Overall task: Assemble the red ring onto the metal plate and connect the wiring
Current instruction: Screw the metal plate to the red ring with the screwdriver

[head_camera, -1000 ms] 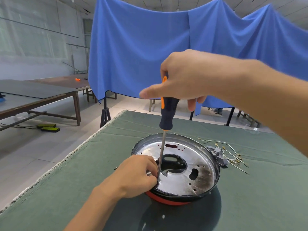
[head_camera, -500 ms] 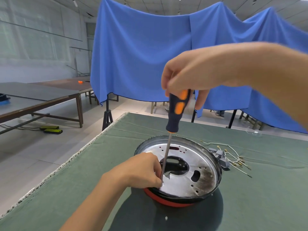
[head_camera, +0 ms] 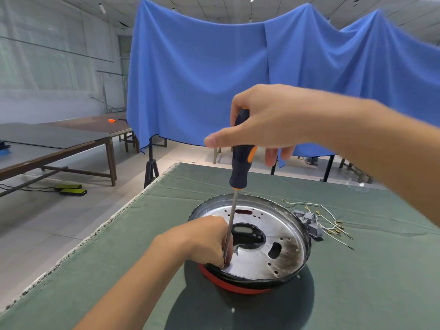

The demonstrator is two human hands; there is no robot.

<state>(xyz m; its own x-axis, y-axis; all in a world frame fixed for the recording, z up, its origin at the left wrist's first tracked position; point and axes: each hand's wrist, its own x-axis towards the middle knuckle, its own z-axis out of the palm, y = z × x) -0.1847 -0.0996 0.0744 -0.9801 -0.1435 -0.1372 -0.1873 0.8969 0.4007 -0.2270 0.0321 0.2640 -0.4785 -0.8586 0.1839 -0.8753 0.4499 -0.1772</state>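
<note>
Right hand (head_camera: pixel 266 122) wrapped round the screwdriver (head_camera: pixel 240 167) handle, fingers clamped, shaft nearly upright for straight downward pressure. Left hand (head_camera: pixel 202 241) curled at the tip, fingers pinching there, probably steadying a screw; screw itself hidden. Metal plate (head_camera: pixel 269 260) sitting dished-up on the red ring (head_camera: pixel 228 285), on the green worktop (head_camera: pixel 357 294). Holding nothing loose inside. Wiring (head_camera: pixel 331 225) just beside the plate, unconnected.

Both the left hand (head_camera: pixel 202 239) and the right hand (head_camera: pixel 266 122) are bare, with no gloves, rings or watch in sight. Both forearms are uncovered as far as the frame shows, with no sleeve visible. Fine hairs show along the right forearm (head_camera: pixel 381 144).
</note>
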